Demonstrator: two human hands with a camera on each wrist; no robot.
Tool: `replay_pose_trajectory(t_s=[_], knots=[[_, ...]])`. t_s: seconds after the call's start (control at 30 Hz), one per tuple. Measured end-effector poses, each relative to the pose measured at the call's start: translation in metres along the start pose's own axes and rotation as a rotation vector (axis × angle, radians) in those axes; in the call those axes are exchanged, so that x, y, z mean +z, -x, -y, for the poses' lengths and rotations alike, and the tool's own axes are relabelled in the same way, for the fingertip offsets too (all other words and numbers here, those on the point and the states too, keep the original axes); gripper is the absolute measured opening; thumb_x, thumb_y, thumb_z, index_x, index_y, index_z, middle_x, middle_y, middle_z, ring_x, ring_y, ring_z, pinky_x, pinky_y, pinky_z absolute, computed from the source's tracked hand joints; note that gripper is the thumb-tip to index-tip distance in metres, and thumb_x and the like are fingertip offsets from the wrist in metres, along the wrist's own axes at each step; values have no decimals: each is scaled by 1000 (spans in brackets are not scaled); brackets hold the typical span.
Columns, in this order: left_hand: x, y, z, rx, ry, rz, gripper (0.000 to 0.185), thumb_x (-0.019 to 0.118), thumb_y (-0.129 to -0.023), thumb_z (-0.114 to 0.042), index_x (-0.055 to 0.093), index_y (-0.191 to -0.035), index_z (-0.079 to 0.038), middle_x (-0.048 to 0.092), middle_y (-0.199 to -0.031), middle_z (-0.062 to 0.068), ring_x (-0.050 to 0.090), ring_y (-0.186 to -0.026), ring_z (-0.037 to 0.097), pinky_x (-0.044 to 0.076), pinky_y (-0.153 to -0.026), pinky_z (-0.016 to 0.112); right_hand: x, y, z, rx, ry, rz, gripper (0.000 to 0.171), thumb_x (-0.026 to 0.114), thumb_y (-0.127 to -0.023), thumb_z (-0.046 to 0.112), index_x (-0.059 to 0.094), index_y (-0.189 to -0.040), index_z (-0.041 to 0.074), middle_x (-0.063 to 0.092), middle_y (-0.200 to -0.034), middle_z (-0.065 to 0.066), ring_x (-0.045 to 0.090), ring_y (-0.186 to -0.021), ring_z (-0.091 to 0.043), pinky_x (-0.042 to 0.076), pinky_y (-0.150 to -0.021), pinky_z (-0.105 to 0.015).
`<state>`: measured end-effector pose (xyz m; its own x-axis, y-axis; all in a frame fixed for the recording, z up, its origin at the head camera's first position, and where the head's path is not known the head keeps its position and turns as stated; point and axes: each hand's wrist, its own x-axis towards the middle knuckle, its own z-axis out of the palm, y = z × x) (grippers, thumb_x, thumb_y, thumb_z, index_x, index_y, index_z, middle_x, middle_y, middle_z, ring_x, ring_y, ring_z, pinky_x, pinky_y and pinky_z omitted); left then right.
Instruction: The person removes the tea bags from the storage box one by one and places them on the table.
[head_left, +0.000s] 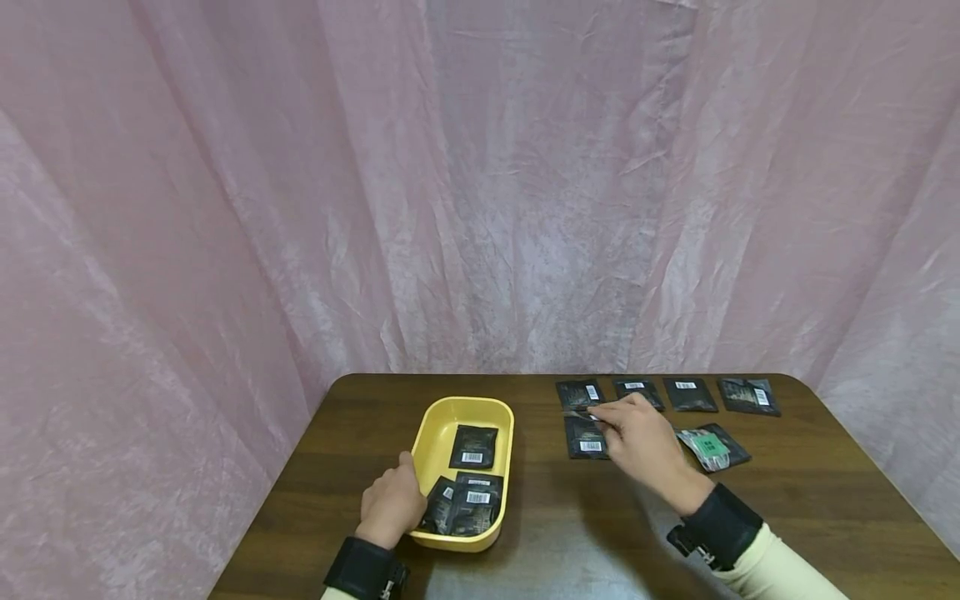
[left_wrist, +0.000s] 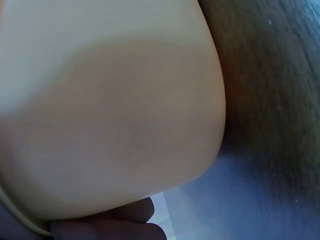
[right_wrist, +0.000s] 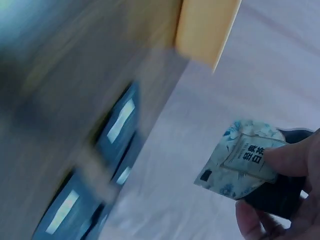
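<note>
My left hand grips the left rim of a yellow plastic basin. Its underside fills much of the left wrist view, fingertips at the lower edge. In the basin lie several flat black packets with white barcode labels, one packet apart from an overlapping bunch. Over the right half of the table, my right hand pinches a pale floral tea sachet with a dark packet behind it. Below that hand a black packet is partly covered.
Along the table's back edge runs a row of black packets. Right of my right wrist sits another packet, a white and green sachet overlapping it. The brown wooden table ends at a pink curtain.
</note>
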<state>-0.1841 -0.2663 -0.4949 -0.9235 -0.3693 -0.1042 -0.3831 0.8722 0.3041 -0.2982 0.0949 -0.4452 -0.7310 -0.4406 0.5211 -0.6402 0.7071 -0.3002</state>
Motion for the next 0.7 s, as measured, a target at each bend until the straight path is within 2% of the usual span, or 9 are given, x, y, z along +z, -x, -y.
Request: replay_pose_trajectory(t_s=[0.13, 0.2, 0.33, 0.43, 0.57, 0.63, 0.7], knots=[[1, -1, 0, -5, 3, 14, 48, 76, -88, -11, 54, -129, 1, 67, -89, 16, 64, -74, 29, 51, -65, 49, -19, 14, -38, 109, 34, 83, 33, 67, -95, 1, 81, -123, 12, 82, -101, -6, 62, -86, -19, 41, -62, -28], [2, -2, -1, -6, 7, 29, 50, 76, -88, -11, 53, -130, 1, 67, -89, 16, 63, -74, 29, 51, -65, 48, -28, 22, -57, 149, 56, 126, 34, 65, -97, 2, 79, -126, 10, 79, -91, -5, 55, -76, -16, 33, -58, -27], [3, -2, 1, -5, 6, 31, 52, 76, -88, -11, 52, -132, 2, 67, -90, 16, 64, -75, 29, 51, -66, 49, -46, 40, -93, 206, 88, 169, 38, 61, -96, 1, 75, -131, 5, 60, -66, 1, 37, -57, -11, 27, -52, -26], [2, -2, 2, -2, 0, 13, 50, 76, -88, -11, 53, -131, 2, 67, -90, 16, 65, -75, 30, 51, -66, 50, -56, 52, -118, 243, 98, 189, 40, 56, -96, 0, 72, -133, 0, 43, -59, 4, 30, -50, -9, 25, -49, -26], [2, -2, 3, 5, -3, 3, 48, 75, -88, -12, 53, -128, 1, 68, -88, 16, 66, -75, 30, 51, -65, 50, -68, 64, -148, 285, 124, 215, 39, 56, -95, -1, 70, -131, -7, 58, -65, -1, 34, -52, -13, 27, -51, -29], [3, -2, 4, 8, 0, 3, 47, 74, -88, -12, 53, -128, 1, 67, -88, 16, 65, -75, 30, 51, -64, 50, -74, 67, -161, 300, 145, 228, 39, 56, -94, -1, 70, -129, -10, 68, -73, -12, 39, -56, -17, 29, -53, -31], [3, -2, 4, 9, 3, 1, 46, 74, -88, -12, 53, -127, 1, 67, -87, 16, 65, -74, 30, 51, -64, 49, -78, 70, -171, 319, 162, 251, 39, 55, -92, -2, 68, -128, -12, 72, -83, -23, 43, -60, -21, 31, -54, -33]])
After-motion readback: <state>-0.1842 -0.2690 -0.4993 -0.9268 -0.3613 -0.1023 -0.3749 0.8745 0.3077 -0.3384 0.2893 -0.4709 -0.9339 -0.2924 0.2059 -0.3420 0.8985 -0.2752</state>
